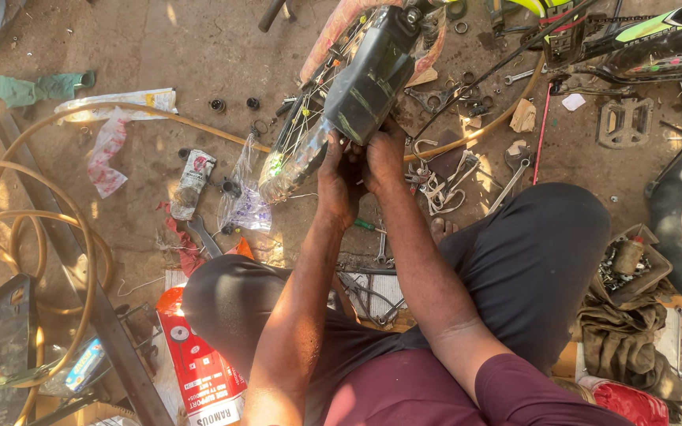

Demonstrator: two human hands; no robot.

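I sit on the dirt ground with both arms stretched forward. My left hand (335, 183) and my right hand (382, 159) meet at the near end of a dark, greasy bicycle wheel (365, 87) with a black tyre and thin spokes. A clear plastic wrap (297, 162) covers part of the wheel by my left hand. Both hands have their fingers closed on the wheel's edge, close together. What the fingertips pinch is hidden. The wheel tilts away from me toward the top of the view.
A tan hose (33, 237) loops at left. Spanners (515, 170), nuts and rings lie ahead. A green-and-black bicycle frame (641, 39) and a pedal (623, 122) sit at upper right. A tray of small parts (629, 264), rags and a red box (199, 363) surround my knees.
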